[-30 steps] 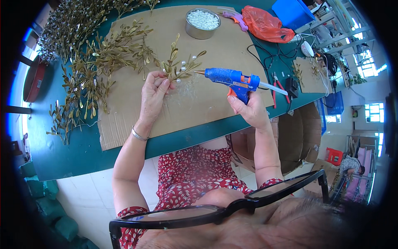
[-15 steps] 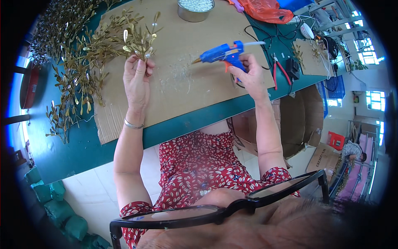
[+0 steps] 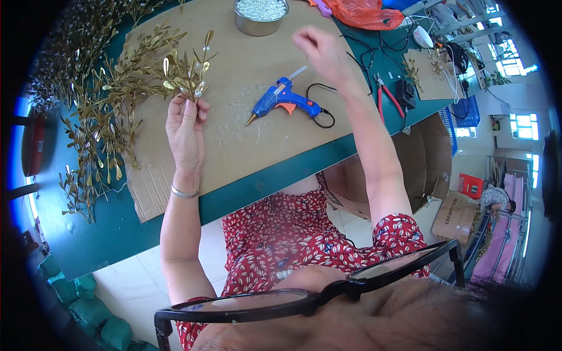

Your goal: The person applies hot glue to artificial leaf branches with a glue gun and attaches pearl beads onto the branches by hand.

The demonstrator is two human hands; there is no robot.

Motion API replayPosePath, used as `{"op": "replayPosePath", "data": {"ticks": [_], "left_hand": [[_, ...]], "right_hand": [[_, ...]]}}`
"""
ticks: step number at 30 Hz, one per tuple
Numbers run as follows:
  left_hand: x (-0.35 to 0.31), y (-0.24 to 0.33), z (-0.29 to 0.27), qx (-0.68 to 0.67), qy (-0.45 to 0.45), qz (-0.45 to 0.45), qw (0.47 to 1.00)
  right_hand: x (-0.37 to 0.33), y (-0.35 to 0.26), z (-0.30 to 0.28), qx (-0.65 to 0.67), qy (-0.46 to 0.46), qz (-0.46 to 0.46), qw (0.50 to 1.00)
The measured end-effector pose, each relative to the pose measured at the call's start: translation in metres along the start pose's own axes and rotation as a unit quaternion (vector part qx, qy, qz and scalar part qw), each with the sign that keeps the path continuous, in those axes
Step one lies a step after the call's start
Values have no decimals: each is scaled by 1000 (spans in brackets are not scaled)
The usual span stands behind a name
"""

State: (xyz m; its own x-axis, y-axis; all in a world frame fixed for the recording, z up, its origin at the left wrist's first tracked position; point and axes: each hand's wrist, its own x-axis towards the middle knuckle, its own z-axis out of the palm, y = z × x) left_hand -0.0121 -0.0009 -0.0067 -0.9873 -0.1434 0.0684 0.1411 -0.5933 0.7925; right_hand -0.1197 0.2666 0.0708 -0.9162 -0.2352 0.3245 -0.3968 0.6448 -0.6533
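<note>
Closest to her, the left hand [image 3: 186, 130] pinches one gold leaf sprig [image 3: 190, 69] by its stem, grip clenched, held upright off the cardboard sheet [image 3: 234, 140], probably so fresh glue doesn't touch anything. Just right of that sprig lies one blue glue gun [image 3: 284, 100], parked on its side, nozzle pointing at her. Past the gun, the right hand [image 3: 321, 51] hovers with fingers curled, holding nothing I can see. Farthest: one tin of white beads [image 3: 261, 15].

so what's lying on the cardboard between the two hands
The blue glue gun lies on the cardboard between the left hand and right hand, in the head view.
</note>
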Motion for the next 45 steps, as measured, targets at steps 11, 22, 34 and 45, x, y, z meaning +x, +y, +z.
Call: {"op": "replayPosePath", "data": {"ticks": [11, 22, 34, 45], "left_hand": [[-5, -4, -3, 15, 6, -25, 1000], [-4, 1, 1, 19, -5, -31, 999], [-8, 0, 3, 21, -9, -32, 999], [-20, -1, 18, 13, -22, -77, 997]], "right_hand": [[163, 33, 79, -226, -113, -80, 964], [154, 54, 62, -153, -100, -86, 979], [103, 10, 25, 360, -127, 55, 923], [-39, -41, 26, 667, -177, 110, 715]]}}
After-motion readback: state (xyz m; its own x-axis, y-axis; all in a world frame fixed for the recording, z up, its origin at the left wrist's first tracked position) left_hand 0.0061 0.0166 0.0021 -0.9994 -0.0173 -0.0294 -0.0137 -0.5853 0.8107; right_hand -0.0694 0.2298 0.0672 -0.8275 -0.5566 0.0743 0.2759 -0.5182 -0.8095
